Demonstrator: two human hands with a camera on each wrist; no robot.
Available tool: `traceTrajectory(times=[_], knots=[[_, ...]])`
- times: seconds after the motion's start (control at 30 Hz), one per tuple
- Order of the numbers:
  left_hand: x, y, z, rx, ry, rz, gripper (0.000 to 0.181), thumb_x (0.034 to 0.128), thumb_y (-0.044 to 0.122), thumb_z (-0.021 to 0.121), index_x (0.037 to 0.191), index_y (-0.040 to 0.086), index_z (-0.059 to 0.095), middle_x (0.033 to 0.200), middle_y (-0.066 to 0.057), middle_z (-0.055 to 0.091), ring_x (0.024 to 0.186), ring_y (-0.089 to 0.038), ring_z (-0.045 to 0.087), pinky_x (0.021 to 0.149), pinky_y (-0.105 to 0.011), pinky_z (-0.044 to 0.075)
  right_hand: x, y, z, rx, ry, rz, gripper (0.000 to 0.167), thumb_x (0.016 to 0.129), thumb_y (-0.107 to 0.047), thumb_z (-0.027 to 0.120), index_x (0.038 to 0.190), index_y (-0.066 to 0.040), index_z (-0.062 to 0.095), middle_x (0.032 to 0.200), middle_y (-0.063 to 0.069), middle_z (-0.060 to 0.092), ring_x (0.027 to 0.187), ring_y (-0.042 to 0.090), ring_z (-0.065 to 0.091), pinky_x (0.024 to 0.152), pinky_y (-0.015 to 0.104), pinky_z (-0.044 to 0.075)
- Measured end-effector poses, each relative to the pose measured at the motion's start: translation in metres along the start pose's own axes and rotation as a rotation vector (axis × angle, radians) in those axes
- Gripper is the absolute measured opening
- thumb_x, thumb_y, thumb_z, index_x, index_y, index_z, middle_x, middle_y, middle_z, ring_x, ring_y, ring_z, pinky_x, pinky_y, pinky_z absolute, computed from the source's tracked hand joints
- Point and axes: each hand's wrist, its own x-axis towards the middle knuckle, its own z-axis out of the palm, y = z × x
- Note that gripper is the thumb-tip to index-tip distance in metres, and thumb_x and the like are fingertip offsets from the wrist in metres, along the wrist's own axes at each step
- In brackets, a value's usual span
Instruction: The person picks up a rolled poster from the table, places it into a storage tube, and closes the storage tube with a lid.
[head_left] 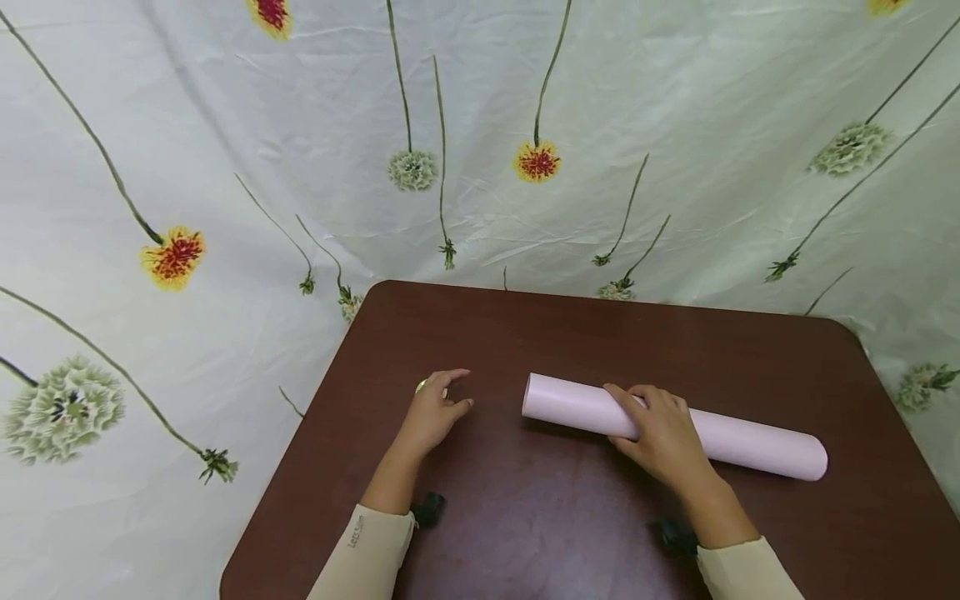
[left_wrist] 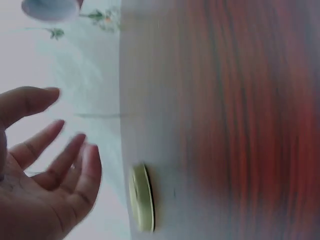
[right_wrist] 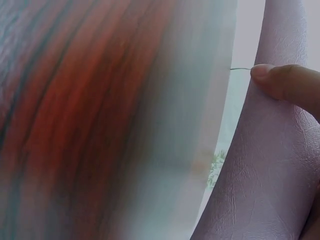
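Observation:
A long pale pink roll (head_left: 757, 442) with a finely creased surface lies slantwise across the right half of the head view. My right hand (head_left: 663, 437) grips it near its middle, fingers over the far side and thumb on the near side. The right wrist view shows the thumb (right_wrist: 280, 82) against the roll (right_wrist: 270, 165). To the left, my left hand (head_left: 431, 417) is held apart from the roll with loosely bent fingers and nothing in them. Beyond it, partly hidden by the fingers, is a small yellow-green disc-shaped thing (left_wrist: 142, 197) on the table; its kind is unclear.
The dark reddish-brown table (head_left: 450, 333) has rounded corners. Behind it and along its left side hangs a pale curtain (head_left: 330, 125) with printed flowers. Dark wrist devices (head_left: 429, 510) sit at both sleeves' cuffs.

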Motion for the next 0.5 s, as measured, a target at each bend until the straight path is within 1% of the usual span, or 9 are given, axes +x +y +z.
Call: traceTrajectory(times=[0.07, 0.17, 0.23, 0.37, 0.5], knots=[[0.003, -0.004, -0.007, 0.064, 0.02, -0.022, 0.056, 0.0921, 0.018, 0.073, 0.145, 0.017, 0.055, 0.148, -0.012, 0.049, 0.132, -0.038, 0.051, 0.104, -0.056, 0.047, 0.0, 0.001, -0.001, -0.003, -0.006, -0.001, 0.083, 0.068, -0.027, 0.094, 0.142, -0.022, 0.056, 0.111, 0.013, 0.062, 0.105, 0.036, 0.061, 0.091, 0.056, 0.043], [0.009, -0.01, -0.015, 0.15, 0.056, -0.042, 0.06, 0.0891, 0.018, 0.075, 0.145, 0.014, 0.055, 0.149, -0.016, 0.048, 0.137, -0.04, 0.044, 0.104, -0.058, 0.045, 0.0, 0.001, -0.003, -0.01, -0.015, -0.005, 0.084, 0.068, -0.028, 0.093, 0.142, -0.023, 0.055, 0.11, 0.013, 0.062, 0.104, 0.035, 0.06, 0.091, 0.055, 0.043], [0.011, -0.014, -0.019, 0.18, 0.075, -0.054, 0.061, 0.0867, 0.017, 0.077, 0.144, 0.012, 0.056, 0.147, -0.019, 0.049, 0.135, -0.042, 0.045, 0.103, -0.057, 0.045, 0.0, 0.001, -0.005, -0.013, -0.022, -0.012, 0.084, 0.068, -0.028, 0.093, 0.142, -0.024, 0.055, 0.11, 0.013, 0.062, 0.103, 0.035, 0.06, 0.09, 0.055, 0.044], [0.014, -0.02, -0.025, 0.262, 0.106, -0.054, 0.063, 0.0833, 0.019, 0.079, 0.141, 0.007, 0.058, 0.142, -0.024, 0.053, 0.129, -0.044, 0.047, 0.1, -0.057, 0.045, 0.001, -0.001, -0.008, -0.017, -0.047, -0.022, 0.082, 0.069, -0.029, 0.093, 0.142, -0.023, 0.056, 0.11, 0.013, 0.061, 0.102, 0.035, 0.06, 0.086, 0.054, 0.045], [0.014, -0.028, -0.029, 0.338, 0.111, -0.072, 0.066, 0.0801, 0.018, 0.079, 0.141, 0.005, 0.057, 0.138, -0.025, 0.054, 0.126, -0.045, 0.048, 0.1, -0.059, 0.043, 0.001, -0.002, -0.01, -0.031, -0.081, -0.033, 0.081, 0.07, -0.031, 0.092, 0.142, -0.023, 0.056, 0.111, 0.013, 0.061, 0.101, 0.034, 0.06, 0.082, 0.053, 0.047]])
